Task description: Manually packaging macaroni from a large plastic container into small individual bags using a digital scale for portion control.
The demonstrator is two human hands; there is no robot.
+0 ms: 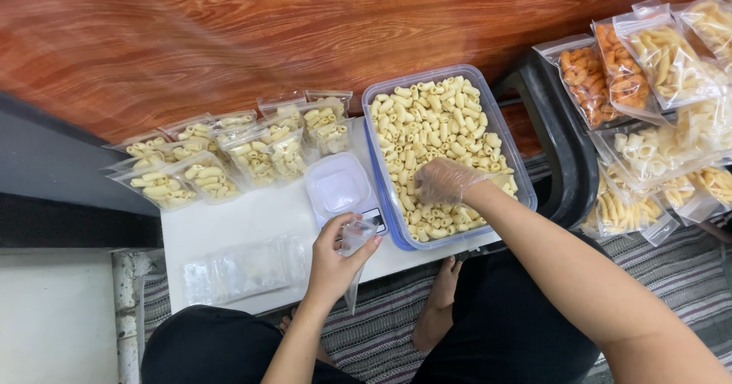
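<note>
Here right hand (444, 180) scoops pasta (435, 125), left hand (335, 258) holding pouch (355, 239)

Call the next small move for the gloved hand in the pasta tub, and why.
Probably lift a handful across to the small clear bag. The gloved right hand is down in the pasta in the tub, and the left hand holds the bag beside it, apparently empty.

A thin, glossy plastic glove covers my right hand (446, 180) in a clear plastic tub (503, 144) of dry, matt pasta; my bare left hand (333, 258) holds a crinkly clear plastic bag (355, 239) over the smooth white table (236, 220), beside polished reddish wood (305, 25).
</note>
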